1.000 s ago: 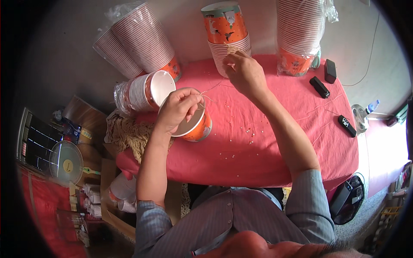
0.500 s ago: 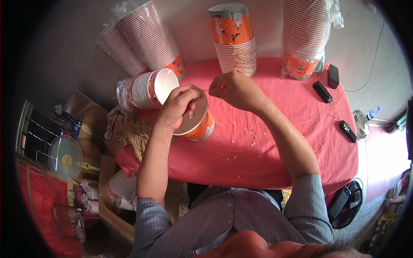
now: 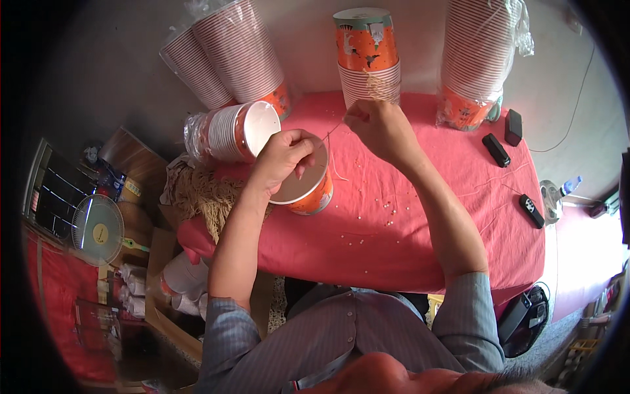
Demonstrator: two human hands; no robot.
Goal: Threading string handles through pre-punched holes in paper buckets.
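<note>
A thin pale string (image 3: 331, 155) runs between my hands, its loose tail dangling over the red tablecloth. My left hand (image 3: 286, 159) is closed in a pinch on one part of it, above an open orange paper bucket (image 3: 311, 201). My right hand (image 3: 384, 131) pinches another part farther right, its fingertips partly hidden by the hand itself. Small pale beads (image 3: 387, 213) lie scattered on the cloth to the right of the bucket. Whether any bead is on the string is too small to tell.
Behind my right hand stands a bucket stack (image 3: 369, 56) with beige strands hanging from it. A bagged stack lies on its side at left (image 3: 226, 134), beside a heap of beige strings (image 3: 203, 200). Tall wrapped stacks (image 3: 476, 59) and small black devices (image 3: 496, 150) occupy the right.
My hands have drawn apart, the right one moving right. More string shows between them, with a tail now hanging down. The whole view has shifted slightly.
</note>
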